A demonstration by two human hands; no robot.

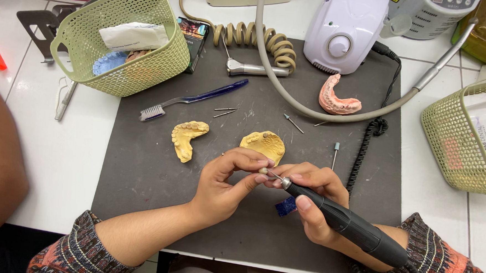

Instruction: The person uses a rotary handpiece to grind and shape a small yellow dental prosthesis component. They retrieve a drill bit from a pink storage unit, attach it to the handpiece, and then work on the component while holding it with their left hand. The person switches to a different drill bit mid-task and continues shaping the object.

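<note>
Clearly my left hand (221,185) pinches a tiny tooth piece (263,171) (fingertips tight) so my right hand (311,204), fingers wrapped pen-style round the black handpiece (349,222), steadies the bur against it.

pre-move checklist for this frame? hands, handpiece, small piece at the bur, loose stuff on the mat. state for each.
1. Right hand has the black handpiece in a pen-like grip: ok.
2. Left hand pinches a small pale piece at the bur tip: ok, but what the piece is: cannot tell.
3. Bur spinning or stopped: cannot tell.
4. Fingertips of both hands sit right at the bur: not ok.
5. Loose burs scattered on the grey mat: not ok.
6. Two yellow dental casts lie on the mat, apart from the hands: ok.
</note>
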